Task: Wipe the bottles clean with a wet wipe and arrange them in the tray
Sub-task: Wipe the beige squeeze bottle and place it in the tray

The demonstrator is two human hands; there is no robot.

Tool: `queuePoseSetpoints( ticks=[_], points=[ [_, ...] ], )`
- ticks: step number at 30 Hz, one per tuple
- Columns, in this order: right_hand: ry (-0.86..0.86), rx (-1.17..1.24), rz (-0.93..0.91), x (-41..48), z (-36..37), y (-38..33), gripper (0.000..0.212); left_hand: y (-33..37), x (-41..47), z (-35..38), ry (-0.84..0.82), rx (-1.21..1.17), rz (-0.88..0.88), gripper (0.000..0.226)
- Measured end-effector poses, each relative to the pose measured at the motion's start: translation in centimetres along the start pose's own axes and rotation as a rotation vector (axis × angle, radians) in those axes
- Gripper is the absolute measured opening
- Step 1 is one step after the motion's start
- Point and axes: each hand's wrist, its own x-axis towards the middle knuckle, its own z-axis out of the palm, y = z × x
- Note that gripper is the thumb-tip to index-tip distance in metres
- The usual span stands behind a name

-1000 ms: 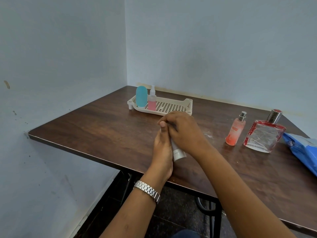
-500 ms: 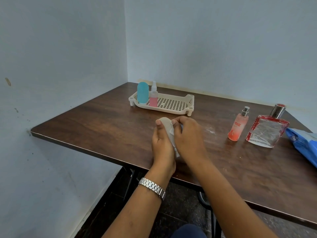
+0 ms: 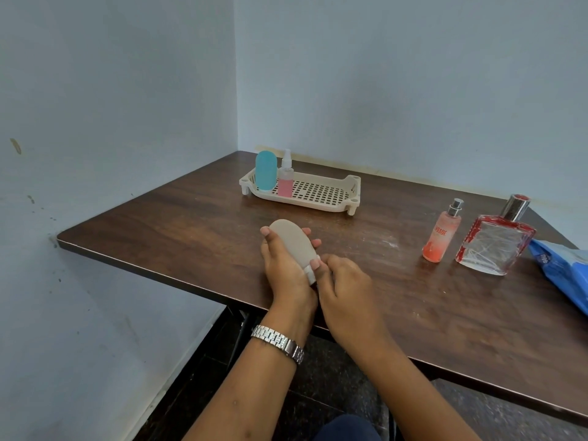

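Note:
My left hand grips a beige oval bottle over the table, its rounded end pointing away and its white cap toward me. My right hand pinches the cap end, fingers curled; any wipe in it is hidden. A cream perforated tray sits at the back with a teal bottle and a pink spray bottle standing at its left end. An orange spray bottle and a square glass perfume bottle stand on the table to the right.
A blue wet-wipe pack lies at the right edge. The dark wooden table sits in a corner of two blue walls, with its left and front edges near my hands. A metal watch is on my left wrist.
My right hand slid down from covering the bottle's rounded end to its cap end, uncovering the beige body. My left hand kept its hold.

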Motion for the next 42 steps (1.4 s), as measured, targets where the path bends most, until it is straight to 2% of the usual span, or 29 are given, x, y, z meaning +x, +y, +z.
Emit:
queuePoseSetpoints(
  ticks=[2, 4, 6, 8, 10, 12, 15, 18, 21, 23, 26, 29, 32, 38, 42],
  points=[
    [0.104, -0.077, -0.081, -0.7, 0.3, -0.3, 0.030, 0.1, -0.1, 0.0, 0.005, -0.017, 0.021, 0.049],
    [0.185, -0.147, -0.196, -1.5, 0.7, -0.7, 0.039, 0.1, 0.1, -0.2, 0.026, -0.028, 0.036, 0.045],
    [0.205, -0.224, -0.307, -2.2, 1.2, -0.8, 0.044, 0.3, 0.5, -0.4, 0.040, 0.008, 0.030, 0.045],
    [0.178, -0.298, -0.342, -2.1, 1.3, -0.7, 0.046, 0.4, 0.6, -0.6, 0.024, -0.001, -0.015, 0.046],
    [0.141, -0.227, -0.274, -1.3, 1.1, -0.6, 0.047, 0.3, 0.7, -0.7, 0.008, -0.055, -0.067, 0.045],
    [0.111, -0.104, -0.201, -0.4, 0.9, -0.7, 0.040, 0.3, 0.4, -0.7, -0.003, -0.126, -0.106, 0.042],
    [0.163, -0.007, -0.114, 0.5, 1.0, -0.9, 0.026, 0.3, 0.4, -0.6, 0.015, -0.167, -0.103, 0.038],
    [0.221, 0.132, 0.060, 1.6, 1.0, -0.9, 0.018, 0.3, 0.4, -0.4, 0.027, -0.230, -0.073, 0.024],
    [0.220, 0.212, 0.221, 2.8, 0.8, -0.4, 0.021, 0.2, 0.0, -0.3, 0.003, -0.271, -0.068, 0.011],
    [0.192, 0.234, 0.283, 2.9, 0.7, -0.3, 0.023, 0.2, -0.2, -0.2, 0.005, -0.265, -0.050, 0.011],
    [0.136, 0.266, 0.269, 2.3, 0.6, -0.5, 0.024, 0.3, -0.5, 0.0, -0.024, -0.185, 0.060, 0.017],
    [0.102, 0.288, 0.276, 2.1, 0.5, -0.5, 0.038, 0.0, -1.3, 0.0, -0.206, 0.054, 0.268, 0.025],
    [0.152, 0.221, 0.300, 2.3, 0.3, 0.1, 0.040, -0.7, -1.9, -0.2, -0.404, 0.287, 0.430, 0.031],
    [0.267, 0.173, 0.304, 2.5, -0.8, 1.2, 0.037, -1.1, -2.2, 0.2, -0.505, 0.356, 0.493, 0.041],
    [0.426, 0.181, 0.221, 2.3, -0.8, 0.8, 0.016, -1.4, -2.1, 0.2, -0.505, 0.376, 0.432, 0.038]
  ],
)
